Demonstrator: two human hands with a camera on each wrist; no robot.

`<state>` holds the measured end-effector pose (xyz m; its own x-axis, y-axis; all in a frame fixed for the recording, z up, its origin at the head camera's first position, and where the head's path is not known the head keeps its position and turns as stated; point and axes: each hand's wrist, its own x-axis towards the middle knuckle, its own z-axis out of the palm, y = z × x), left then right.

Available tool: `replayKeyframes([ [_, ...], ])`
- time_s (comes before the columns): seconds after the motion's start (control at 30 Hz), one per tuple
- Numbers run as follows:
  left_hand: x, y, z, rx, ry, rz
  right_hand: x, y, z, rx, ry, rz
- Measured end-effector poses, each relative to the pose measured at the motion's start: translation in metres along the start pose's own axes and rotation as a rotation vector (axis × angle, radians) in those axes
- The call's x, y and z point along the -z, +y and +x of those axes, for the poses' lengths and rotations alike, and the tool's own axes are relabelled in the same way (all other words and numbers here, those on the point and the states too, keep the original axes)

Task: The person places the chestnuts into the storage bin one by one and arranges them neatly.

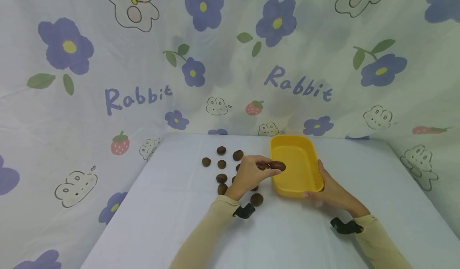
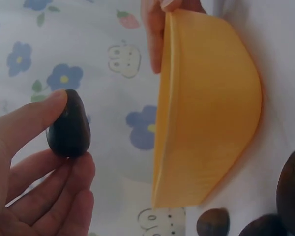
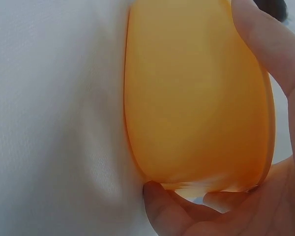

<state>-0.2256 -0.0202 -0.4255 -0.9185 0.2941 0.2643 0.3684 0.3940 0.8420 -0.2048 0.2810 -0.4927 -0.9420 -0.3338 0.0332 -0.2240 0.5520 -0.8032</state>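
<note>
My left hand [image 1: 249,173] pinches a smooth, dark brown oval [image 1: 278,165], chestnut-like in look, between thumb and fingertips. In the head view this oval overlaps the left side of a yellow plastic basin [image 1: 316,157]. The left wrist view shows the held oval [image 2: 70,125] apart from the basin's wall [image 2: 211,108], its upper end under my thumb. My right hand [image 1: 332,193] grips the basin at its right front corner. In the right wrist view the thumb lies along the rim and the fingers [image 3: 164,206] curl about the end wall. The basin's inner floor shows bare yellow.
Several similar brown pieces [image 1: 221,164] lie scattered on the white cloth table [image 1: 161,205] left of the basin, some partly hidden behind my left hand. One [image 1: 256,199] sits near my left wrist. A printed curtain [image 1: 230,61] hangs behind and at the sides.
</note>
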Motion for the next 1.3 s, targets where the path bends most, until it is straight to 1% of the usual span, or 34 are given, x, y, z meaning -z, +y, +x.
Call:
replayKeyframes([
  [0.07,-0.007,0.001,0.003,0.010,-0.005,0.006,0.002,0.000,0.000,0.001,0.004,-0.006],
  [0.2,-0.019,0.000,0.007,-0.006,-0.012,0.032,0.003,0.001,0.001,0.003,0.011,0.008],
  [0.3,-0.026,-0.002,0.007,-0.023,-0.023,0.069,-0.001,0.001,0.001,0.018,-0.001,0.019],
  [0.4,-0.034,-0.004,0.004,-0.014,-0.039,0.110,-0.007,0.000,-0.001,0.028,-0.007,0.012],
  [0.47,-0.039,-0.004,0.005,-0.008,-0.049,0.115,-0.008,0.000,-0.002,0.032,-0.003,0.014],
  [0.57,-0.047,-0.003,0.009,-0.007,-0.062,0.135,-0.007,0.000,-0.004,-0.009,0.002,0.001],
  [0.67,-0.054,-0.001,0.013,-0.015,-0.069,0.170,-0.004,0.001,-0.004,-0.049,-0.009,0.005],
  [0.7,-0.056,-0.001,0.015,-0.022,-0.072,0.192,-0.004,0.002,-0.004,-0.060,-0.012,0.001],
  [0.8,-0.062,-0.002,0.018,-0.039,-0.083,0.246,-0.002,0.002,-0.003,-0.055,-0.014,0.009],
  [0.87,-0.065,-0.003,0.019,-0.052,-0.094,0.263,-0.001,0.001,-0.003,-0.051,-0.014,0.006],
  [0.93,-0.069,-0.004,0.020,-0.061,-0.106,0.264,0.001,0.000,-0.003,-0.040,-0.015,0.011],
  [1.03,-0.072,-0.006,0.021,-0.052,-0.124,0.235,0.002,-0.003,-0.003,-0.033,-0.019,0.020],
  [1.13,-0.076,-0.006,0.022,-0.046,-0.145,0.233,0.001,-0.004,-0.003,-0.025,-0.022,0.029],
  [1.3,-0.081,-0.006,0.025,-0.043,-0.197,0.291,0.000,-0.003,-0.004,-0.019,-0.021,0.032],
])
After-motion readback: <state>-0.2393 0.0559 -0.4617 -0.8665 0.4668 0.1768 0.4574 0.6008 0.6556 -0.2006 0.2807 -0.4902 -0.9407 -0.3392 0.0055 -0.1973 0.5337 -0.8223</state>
